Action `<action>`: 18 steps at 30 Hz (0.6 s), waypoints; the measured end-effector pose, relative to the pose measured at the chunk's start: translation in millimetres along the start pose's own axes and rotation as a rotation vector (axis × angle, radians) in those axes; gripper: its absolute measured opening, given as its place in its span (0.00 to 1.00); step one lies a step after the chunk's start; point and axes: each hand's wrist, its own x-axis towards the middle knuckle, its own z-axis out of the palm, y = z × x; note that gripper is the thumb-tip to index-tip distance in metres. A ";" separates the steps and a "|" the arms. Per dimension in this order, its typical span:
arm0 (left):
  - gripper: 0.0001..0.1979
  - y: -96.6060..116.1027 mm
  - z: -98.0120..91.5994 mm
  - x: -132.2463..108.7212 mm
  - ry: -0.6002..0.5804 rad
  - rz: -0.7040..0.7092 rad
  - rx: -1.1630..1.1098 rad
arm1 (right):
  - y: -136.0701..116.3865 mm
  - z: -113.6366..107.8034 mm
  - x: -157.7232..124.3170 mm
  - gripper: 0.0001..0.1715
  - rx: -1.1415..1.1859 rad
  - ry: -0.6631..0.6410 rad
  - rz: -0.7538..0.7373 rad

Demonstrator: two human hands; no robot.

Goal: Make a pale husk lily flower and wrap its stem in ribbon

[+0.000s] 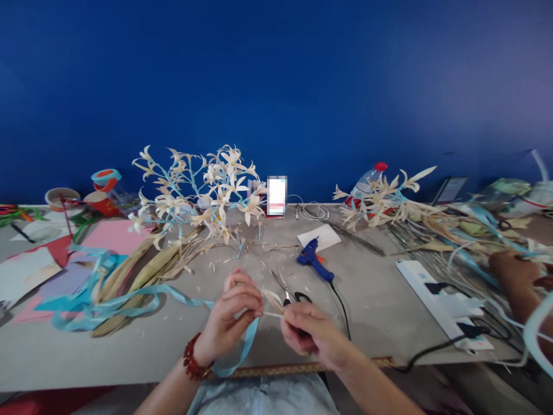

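Above the table's front edge, my left hand (235,311) is closed in a pinch, with a red bead bracelet on its wrist. From its fingertips a thin white stem (273,314) runs across to my right hand (313,331), whose fingers are wrapped round the other end. A pale petal-like piece (272,298) shows by the stem, partly hidden. Light blue ribbon (248,340) hangs below my left hand and trails to the left over the table. Just beyond my right hand are scissors (280,282) with black handles, blades apart.
A blue glue gun (314,259) lies on white paper. Behind stand white flowers (224,184) on blue stems. Dried husks (159,262) lie left, a power strip (425,288) right. Another person's hand (514,276) is at the far right. A lit phone (277,193) leans at the back.
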 end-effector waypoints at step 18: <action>0.07 -18.6 8.2 -19.2 0.290 -0.536 -0.607 | -2.7 -76.8 -24.3 0.19 -0.752 0.625 -0.263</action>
